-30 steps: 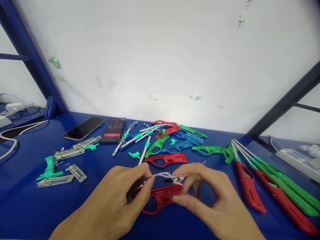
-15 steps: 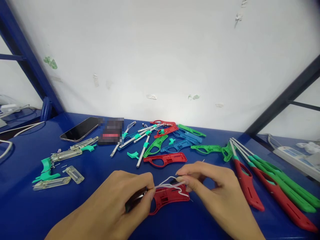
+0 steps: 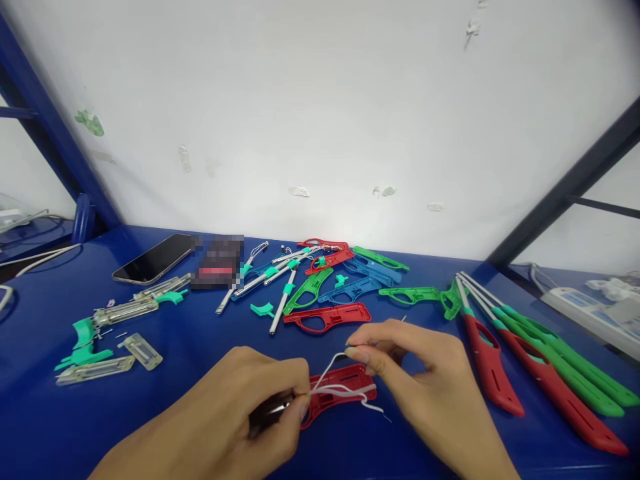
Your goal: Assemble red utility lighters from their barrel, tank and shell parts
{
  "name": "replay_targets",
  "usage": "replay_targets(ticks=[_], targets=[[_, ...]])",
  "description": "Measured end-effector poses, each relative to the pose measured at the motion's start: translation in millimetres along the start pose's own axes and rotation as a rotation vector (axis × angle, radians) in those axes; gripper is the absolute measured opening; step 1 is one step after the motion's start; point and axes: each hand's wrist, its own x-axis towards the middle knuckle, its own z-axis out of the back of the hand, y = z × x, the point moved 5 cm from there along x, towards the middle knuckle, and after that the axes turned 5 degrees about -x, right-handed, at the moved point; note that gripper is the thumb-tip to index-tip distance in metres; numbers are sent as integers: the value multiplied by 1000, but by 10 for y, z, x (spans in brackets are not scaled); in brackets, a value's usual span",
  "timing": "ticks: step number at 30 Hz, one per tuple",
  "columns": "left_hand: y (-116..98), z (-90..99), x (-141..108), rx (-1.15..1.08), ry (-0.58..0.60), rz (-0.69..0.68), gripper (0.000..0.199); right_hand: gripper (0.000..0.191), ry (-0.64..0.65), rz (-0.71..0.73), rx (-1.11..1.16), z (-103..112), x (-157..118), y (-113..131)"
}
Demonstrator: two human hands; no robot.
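Observation:
My left hand (image 3: 250,407) is closed, thumb and forefinger pinching a bundle of thin white wires (image 3: 333,389). A dark, shiny piece (image 3: 267,415) shows inside its curled fingers, mostly hidden. One white wire (image 3: 327,368) rises from the bundle to my right hand (image 3: 400,373), whose thumb and forefinger are pinched on its end. Another wire trails loose to the right with a bare tip. Below the wires a red lighter handle half (image 3: 350,379) lies on the blue table with its ribbed inside up; my left fingers cover part of its loop.
Red, green and blue handle halves (image 3: 333,317) and metal tubes (image 3: 283,307) with teal parts lie behind my hands. Clear fuel tanks (image 3: 143,351) and a phone (image 3: 153,259) are at left. Long assembled lighters (image 3: 493,367) lie at right. A white wall (image 3: 320,120) stands behind the table.
My right fingers have shifted slightly up and left, lifting one wire away from the others. The loose wires now spread lower over the red handle half. The view has shifted slightly.

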Motion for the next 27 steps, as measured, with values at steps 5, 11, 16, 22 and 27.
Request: replay_targets(ticks=[5, 11, 16, 22, 27], targets=[[14, 10, 8, -10, -18, 16, 26, 11, 26, 7, -21, -2, 26, 10], [63, 51, 50, -43, -53, 95, 34, 10, 147, -84, 53, 18, -28, -75], [53, 77, 84, -77, -69, 80, 35, 47, 147, -85, 125, 51, -41, -31], [51, 43, 67, -60, -75, 68, 34, 12, 61, 60, 227, 94, 14, 99], [27, 54, 50, -65, -140, 40, 33, 13, 16, 46, 240, 92, 16, 60]])
